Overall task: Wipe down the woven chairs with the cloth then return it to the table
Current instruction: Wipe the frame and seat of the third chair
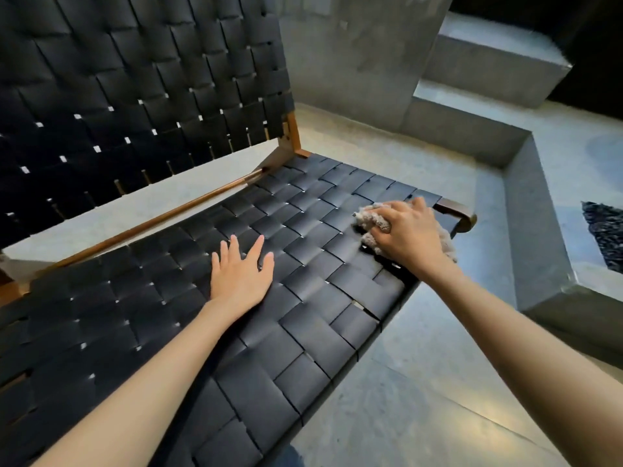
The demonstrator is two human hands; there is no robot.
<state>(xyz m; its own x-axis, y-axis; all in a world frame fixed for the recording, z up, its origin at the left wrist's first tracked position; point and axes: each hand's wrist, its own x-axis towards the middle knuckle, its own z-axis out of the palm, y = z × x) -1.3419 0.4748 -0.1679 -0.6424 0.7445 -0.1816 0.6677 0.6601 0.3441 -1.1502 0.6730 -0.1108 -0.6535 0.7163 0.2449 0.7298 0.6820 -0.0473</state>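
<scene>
Left grip (241, 278) flat, released, on woven seat (303, 332) — right grip (409, 235) clenches cloth (371, 219) at seat edge.

Black woven chair (188, 106), beige cloth (372, 219)

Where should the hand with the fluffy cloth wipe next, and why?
Probably sweep the cloth across the woven seat toward the left hand. The right hand grips the cloth at the seat's far corner, beside the wooden frame end, so nearly all the woven straps lie on that side. The left hand rests flat mid-seat and may need to lift out of the way.
</scene>
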